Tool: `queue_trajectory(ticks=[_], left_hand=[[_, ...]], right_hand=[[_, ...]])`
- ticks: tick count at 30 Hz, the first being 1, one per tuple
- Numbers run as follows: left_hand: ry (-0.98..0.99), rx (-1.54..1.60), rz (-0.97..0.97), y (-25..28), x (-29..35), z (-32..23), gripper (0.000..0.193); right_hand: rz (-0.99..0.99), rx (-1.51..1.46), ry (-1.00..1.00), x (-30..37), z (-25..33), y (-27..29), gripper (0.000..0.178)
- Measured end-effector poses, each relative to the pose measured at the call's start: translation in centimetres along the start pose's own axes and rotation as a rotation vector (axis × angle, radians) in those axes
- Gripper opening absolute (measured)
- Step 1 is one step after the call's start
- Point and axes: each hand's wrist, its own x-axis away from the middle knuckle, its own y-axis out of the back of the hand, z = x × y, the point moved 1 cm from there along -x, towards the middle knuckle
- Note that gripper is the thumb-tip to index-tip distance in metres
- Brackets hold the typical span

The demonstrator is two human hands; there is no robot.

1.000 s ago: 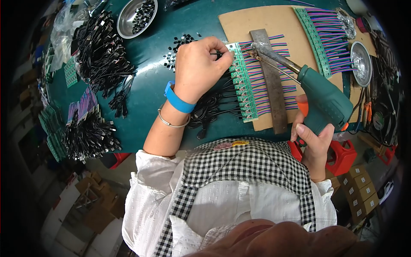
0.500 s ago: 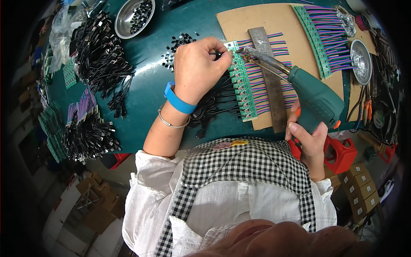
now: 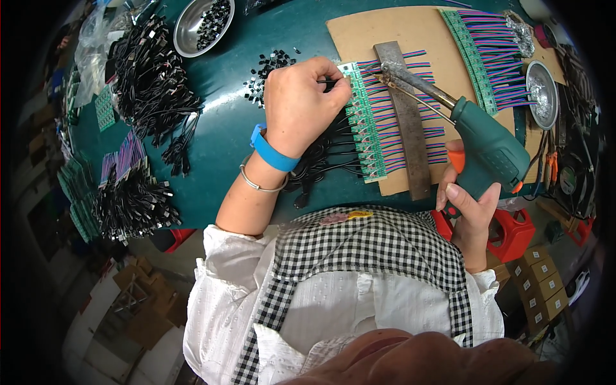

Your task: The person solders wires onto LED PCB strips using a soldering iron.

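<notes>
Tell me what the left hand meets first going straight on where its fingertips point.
The left hand points right, so likely the upper end of the green board strip, right at its fingertips; whether touching or just above is unclear. Coloured wires lie beyond.

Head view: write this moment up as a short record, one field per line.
Left hand: pinching a black cable at the circuit board strip's far end
Right hand: gripping a green soldering gun, tip right of the strip
Coloured wires: metal bar lying across them
Table, far left: metal bowl with small black parts; cable bundles nearer
</notes>
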Motion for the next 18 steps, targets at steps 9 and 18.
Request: queue_trajectory(ticks=[9,18], left_hand=[[-0.019,-0.035,-0.007,0.5,0.2,0.6,0.011],[-0.145,-0.092,-0.094,4.4,3.5,0.9,0.013]], right_hand=[[-0.073,0.017,0.025,-0.5,0.5,-1.5,0.062],[-0.003,-0.071,0.181,0.0,0.4,0.3,0.060]])
